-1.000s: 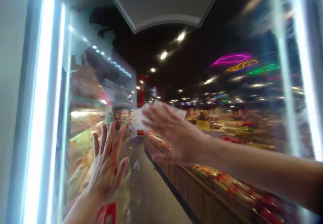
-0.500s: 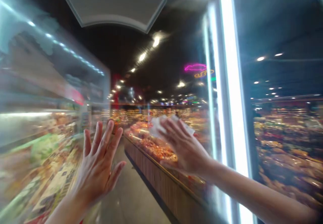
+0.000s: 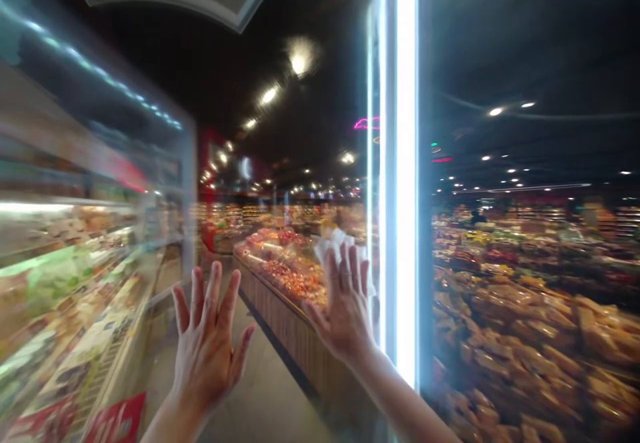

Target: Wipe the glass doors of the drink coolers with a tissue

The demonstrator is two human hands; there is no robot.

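Note:
My left hand [image 3: 207, 343] is raised at the lower centre left, palm forward with its fingers spread. It looks laid flat on a clear pane, though the glass itself hardly shows. To the right, my right hand [image 3: 345, 303] is stretched out flat, pressing a crumpled white cloth [image 3: 340, 238] under its fingers. The cloth sticks out above and beside the fingertips; the rest is hidden behind the hand. Whether it is paper or fabric I cannot tell. A bright vertical light strip [image 3: 407, 176] runs close to the right of that hand.
Lit shelves of packaged goods [image 3: 65, 316] line the left, with a red sign [image 3: 117, 420] at the bottom. Beyond my hands, a wood-sided display stand [image 3: 280, 323] of wrapped goods borders the aisle floor [image 3: 260, 390]. Piled packages [image 3: 520, 316] fill the right side. Much is blurred.
My right hand has turned from leaning left to more upright, the cloth shifting with it. The view has swung right, so the light strip sits further left. My left hand stays spread.

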